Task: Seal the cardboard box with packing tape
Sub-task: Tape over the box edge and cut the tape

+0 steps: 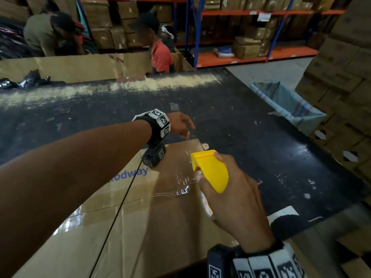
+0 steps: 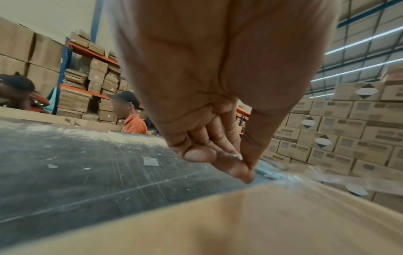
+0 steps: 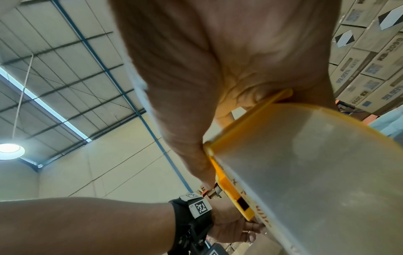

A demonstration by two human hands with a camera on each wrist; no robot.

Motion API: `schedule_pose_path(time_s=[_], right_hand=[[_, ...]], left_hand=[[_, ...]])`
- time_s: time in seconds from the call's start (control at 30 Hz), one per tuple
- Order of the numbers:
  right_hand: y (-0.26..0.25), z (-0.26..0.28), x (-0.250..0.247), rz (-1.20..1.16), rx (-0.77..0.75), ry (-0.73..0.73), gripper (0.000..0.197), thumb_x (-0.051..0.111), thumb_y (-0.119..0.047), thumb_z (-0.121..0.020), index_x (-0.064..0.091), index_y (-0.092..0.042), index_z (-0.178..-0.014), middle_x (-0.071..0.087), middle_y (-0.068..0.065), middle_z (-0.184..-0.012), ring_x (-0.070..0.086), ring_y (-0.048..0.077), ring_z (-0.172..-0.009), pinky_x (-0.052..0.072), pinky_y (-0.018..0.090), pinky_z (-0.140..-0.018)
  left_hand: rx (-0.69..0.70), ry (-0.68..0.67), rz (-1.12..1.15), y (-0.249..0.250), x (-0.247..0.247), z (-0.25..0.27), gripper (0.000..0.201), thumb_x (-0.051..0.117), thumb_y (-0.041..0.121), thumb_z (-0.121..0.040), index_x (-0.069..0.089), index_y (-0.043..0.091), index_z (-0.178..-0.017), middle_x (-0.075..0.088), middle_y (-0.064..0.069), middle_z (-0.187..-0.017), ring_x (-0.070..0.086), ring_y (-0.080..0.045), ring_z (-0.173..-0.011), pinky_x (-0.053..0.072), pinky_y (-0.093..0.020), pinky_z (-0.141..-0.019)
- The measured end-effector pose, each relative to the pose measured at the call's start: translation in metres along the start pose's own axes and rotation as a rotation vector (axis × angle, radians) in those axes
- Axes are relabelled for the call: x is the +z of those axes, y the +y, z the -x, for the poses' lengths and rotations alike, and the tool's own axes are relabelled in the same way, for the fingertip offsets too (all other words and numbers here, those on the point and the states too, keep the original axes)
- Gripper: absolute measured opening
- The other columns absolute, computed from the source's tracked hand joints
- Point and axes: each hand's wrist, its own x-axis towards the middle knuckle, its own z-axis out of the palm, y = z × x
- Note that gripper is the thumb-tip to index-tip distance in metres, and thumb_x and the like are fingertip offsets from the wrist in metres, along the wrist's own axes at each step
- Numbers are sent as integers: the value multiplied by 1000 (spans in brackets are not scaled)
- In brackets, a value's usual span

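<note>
head view: brown cardboard box (image 1: 128,227) lies on the dark worn table (image 1: 261,121), right hand (image 1: 230,199) wrapped around a yellow plastic tape dispenser (image 1: 210,169) above it. left wrist view: left hand (image 2: 213,107) hovers at the box's far edge, fingertips (image 2: 244,174) loosely together, holding nothing discernible. right wrist view: clear packing tape roll (image 3: 316,172) fills the dispenser.

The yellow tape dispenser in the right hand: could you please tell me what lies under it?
Under the yellow tape dispenser lies the cardboard box, its top already carrying glossy clear tape. The right hand covers the roll and the box's near right corner.
</note>
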Motion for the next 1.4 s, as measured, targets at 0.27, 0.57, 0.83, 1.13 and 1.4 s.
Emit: schedule_pose_path(time_s=[0.27, 0.57, 0.83, 1.13, 1.4], right_hand=[[-1, -3, 0, 47, 11, -49, 59, 60, -61, -83, 38, -44, -134, 63, -4, -109, 58, 18, -101, 47, 33, -80], [-3, 11, 7, 83, 25, -29, 60, 59, -59, -83, 39, -42, -136, 65, 2, -111, 61, 26, -105, 43, 33, -77], [21, 55, -26, 98, 10, 48, 67, 57, -65, -77, 38, -52, -140, 64, -3, -113, 62, 24, -102, 50, 37, -80], [79, 149, -3, 56, 24, 215, 71, 57, -68, -75, 50, -45, -141, 58, -15, -111, 58, 7, -95, 44, 24, -74], [91, 157, 16, -18, -6, 311, 70, 66, -55, -80, 44, -41, -145, 57, -7, -117, 49, 0, -96, 47, 29, -77]], left_hand=[[114, 101, -462, 22, 5, 10, 50, 64, 18, -91, 58, 21, -141, 66, -9, -137, 63, -33, -123, 51, -44, -104], [215, -272, -437, -6, 53, 66, 68, 35, 22, -109, -6, 13, -163, 14, -16, -169, 19, -32, -156, 14, -37, -126], [154, -248, -338, -3, 41, 60, 76, 31, 33, -100, -9, 20, -163, 9, -9, -169, 20, -31, -155, 16, -38, -126], [180, -216, -400, -5, 45, 59, 68, 32, 26, -106, -6, 24, -163, 15, -9, -167, 27, -32, -152, 20, -43, -126], [357, -125, -719, 18, 75, 103, 73, 26, 42, -105, -6, 10, -162, -13, -14, -172, -9, -30, -160, 0, -54, -128]])
